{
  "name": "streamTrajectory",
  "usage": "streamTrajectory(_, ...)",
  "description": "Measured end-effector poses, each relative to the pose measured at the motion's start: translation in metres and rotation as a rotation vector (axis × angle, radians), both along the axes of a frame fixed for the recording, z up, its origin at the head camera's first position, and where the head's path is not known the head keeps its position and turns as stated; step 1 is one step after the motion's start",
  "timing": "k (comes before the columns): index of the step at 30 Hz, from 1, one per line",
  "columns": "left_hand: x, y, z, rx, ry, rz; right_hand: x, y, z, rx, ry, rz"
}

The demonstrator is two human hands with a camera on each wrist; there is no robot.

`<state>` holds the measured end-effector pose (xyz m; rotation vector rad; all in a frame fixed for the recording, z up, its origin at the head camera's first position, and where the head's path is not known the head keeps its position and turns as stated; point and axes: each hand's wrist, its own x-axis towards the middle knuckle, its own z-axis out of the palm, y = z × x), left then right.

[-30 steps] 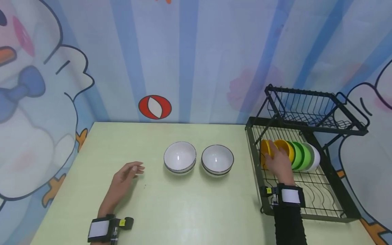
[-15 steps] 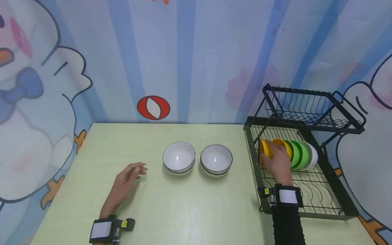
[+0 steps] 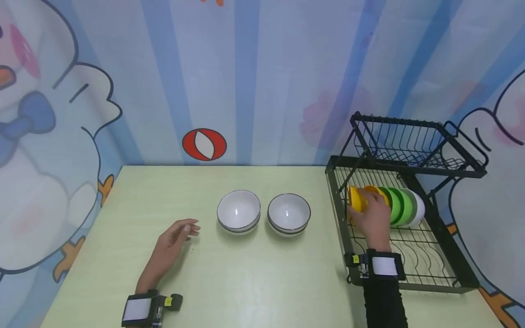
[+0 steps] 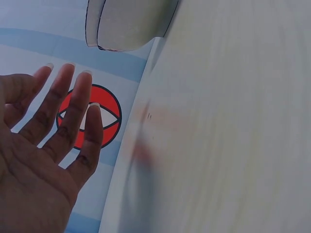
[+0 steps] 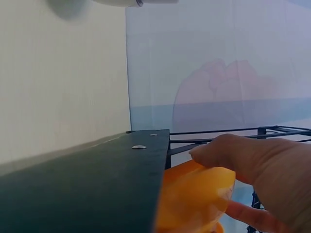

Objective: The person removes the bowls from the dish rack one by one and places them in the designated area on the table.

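In the head view my right hand (image 3: 372, 217) is at the left end of a row of small bowls standing on edge in the dish rack. It pinches the leftmost yellow bowl (image 3: 357, 199); in the right wrist view the thumb and fingers lie on either side of that yellow bowl (image 5: 197, 196). Just right of it, partly covered by the hand, is another yellow bowl (image 3: 377, 190), followed by green bowls (image 3: 405, 207) and a white bowl (image 3: 418, 209). My left hand (image 3: 174, 239) hovers over the table, fingers relaxed and holding nothing.
Two stacks of white dark-rimmed bowls, a left stack (image 3: 239, 210) and a right stack (image 3: 289, 213), stand mid-table. The black dish rack (image 3: 443, 287) has an upper wire shelf (image 3: 418, 155) behind the row. A printed cloth (image 3: 270, 82) hangs along the table's back edge.
My right hand stays at the yellow bowls, and the leftmost one shows a little farther from its neighbour. The left hand has drifted slightly right. The whole head view has shifted slightly.
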<state>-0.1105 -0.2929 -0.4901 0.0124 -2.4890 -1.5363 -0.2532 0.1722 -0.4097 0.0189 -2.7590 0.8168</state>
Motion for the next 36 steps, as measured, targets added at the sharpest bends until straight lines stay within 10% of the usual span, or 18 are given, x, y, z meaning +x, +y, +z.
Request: streamTrajectory(36, 0.000, 0.005, 0.002, -0.017, 0.008, -0.008, 0.034, -0.014, 0.026, -0.088, 0.156, -0.040)
